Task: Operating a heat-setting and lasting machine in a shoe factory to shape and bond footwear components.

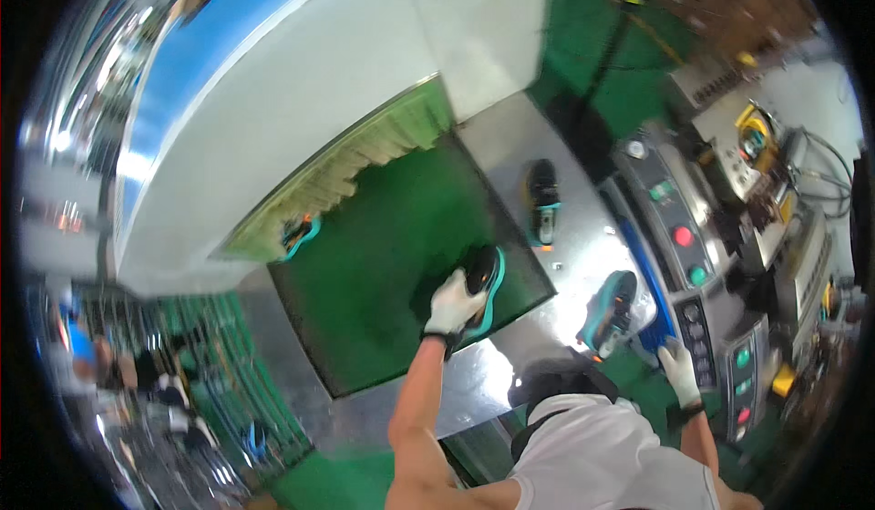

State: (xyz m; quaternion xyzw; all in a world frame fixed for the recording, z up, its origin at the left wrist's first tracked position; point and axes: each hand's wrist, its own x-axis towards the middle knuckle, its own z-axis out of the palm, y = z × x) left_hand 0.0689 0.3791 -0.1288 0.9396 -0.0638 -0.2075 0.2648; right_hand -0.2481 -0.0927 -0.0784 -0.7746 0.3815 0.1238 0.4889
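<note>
My left hand (pixel 453 302), in a white glove, grips a black and teal shoe (pixel 485 284) by its heel end. The shoe lies on the near right corner of a green conveyor belt (pixel 383 264). My right hand (pixel 679 369), also in a white glove, rests with fingers extended against the edge of a grey control panel (pixel 697 314), holding nothing. A second teal and black shoe (pixel 609 309) stands tilted between my two hands, just left of a blue strip on the panel.
A third shoe (pixel 543 200) lies on the steel table (pixel 510 145) to the right of the belt. Another shoe (pixel 299 232) sits at the mouth of a white tunnel (pixel 301 82) hung with pale strips. The panel carries red and green buttons (pixel 684 236). Machinery stands at right.
</note>
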